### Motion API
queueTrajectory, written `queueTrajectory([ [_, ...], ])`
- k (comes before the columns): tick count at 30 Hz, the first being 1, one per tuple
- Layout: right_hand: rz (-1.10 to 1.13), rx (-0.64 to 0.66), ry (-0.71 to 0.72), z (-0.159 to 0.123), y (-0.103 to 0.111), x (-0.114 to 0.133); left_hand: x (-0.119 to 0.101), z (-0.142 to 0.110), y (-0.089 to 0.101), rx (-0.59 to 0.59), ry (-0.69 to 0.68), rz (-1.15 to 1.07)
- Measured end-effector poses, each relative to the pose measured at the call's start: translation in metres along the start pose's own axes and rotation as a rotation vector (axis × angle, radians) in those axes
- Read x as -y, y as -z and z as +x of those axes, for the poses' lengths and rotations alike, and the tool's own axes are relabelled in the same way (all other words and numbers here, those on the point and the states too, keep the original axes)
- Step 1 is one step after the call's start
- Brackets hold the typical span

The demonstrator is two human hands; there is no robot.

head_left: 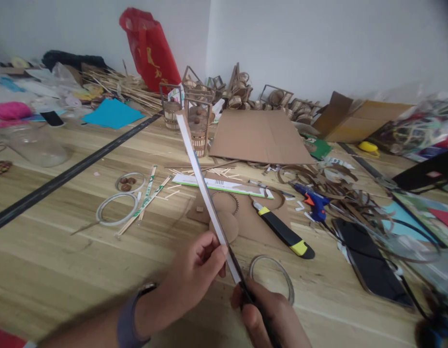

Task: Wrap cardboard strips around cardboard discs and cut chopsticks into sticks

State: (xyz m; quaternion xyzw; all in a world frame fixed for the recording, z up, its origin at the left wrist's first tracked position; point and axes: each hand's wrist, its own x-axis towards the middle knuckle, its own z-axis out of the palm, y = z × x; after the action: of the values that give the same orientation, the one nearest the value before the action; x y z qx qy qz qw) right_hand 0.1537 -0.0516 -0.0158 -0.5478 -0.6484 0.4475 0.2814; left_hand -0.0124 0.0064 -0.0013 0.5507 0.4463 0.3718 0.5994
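Pinching a white strip [207,193] above the bench [46,261], left hand [189,273] near its lower end, right hand [276,307] gripping scissors [248,293] there; probably light, bendy, easily creased, best held by the edges.

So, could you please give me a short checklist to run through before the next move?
1. White strip held: ok, pinched in the left hand.
2. Dark tool held: ok, in the right hand.
3. Left thumb clear of the tool: not ok, close beside it.
4. Utility knife set down: ok, beyond the right hand.
5. Its blade retracted: cannot tell.
6. Glue gun away from both hands: ok.
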Motion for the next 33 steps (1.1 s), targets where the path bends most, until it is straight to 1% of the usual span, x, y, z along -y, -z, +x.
queueTrajectory([
  [4,0.001,0.002,-0.019,-0.0019,-0.001,-0.0016,0.0001,0.0,-0.0008,0.01,-0.013,-0.013],
  [10,0.004,-0.024,-0.028,-0.0035,-0.0032,-0.0028,0.006,-0.0035,-0.0029,0.095,0.012,-0.05],
  [16,0.022,-0.04,-0.05,-0.0025,-0.0002,0.0025,0.0065,-0.0034,-0.002,0.102,0.01,-0.042],
  [21,0.019,-0.039,-0.042,-0.0022,-0.0017,-0.0008,0.0046,-0.003,-0.0023,0.079,0.025,-0.032],
  [27,0.088,0.0,-0.051,-0.0031,-0.0031,-0.0006,0.0058,-0.004,-0.0053,0.134,-0.002,-0.075],
  [33,0.053,-0.012,-0.04,-0.0016,-0.0012,0.0,0.0044,-0.003,-0.0058,0.124,-0.009,-0.052],
])
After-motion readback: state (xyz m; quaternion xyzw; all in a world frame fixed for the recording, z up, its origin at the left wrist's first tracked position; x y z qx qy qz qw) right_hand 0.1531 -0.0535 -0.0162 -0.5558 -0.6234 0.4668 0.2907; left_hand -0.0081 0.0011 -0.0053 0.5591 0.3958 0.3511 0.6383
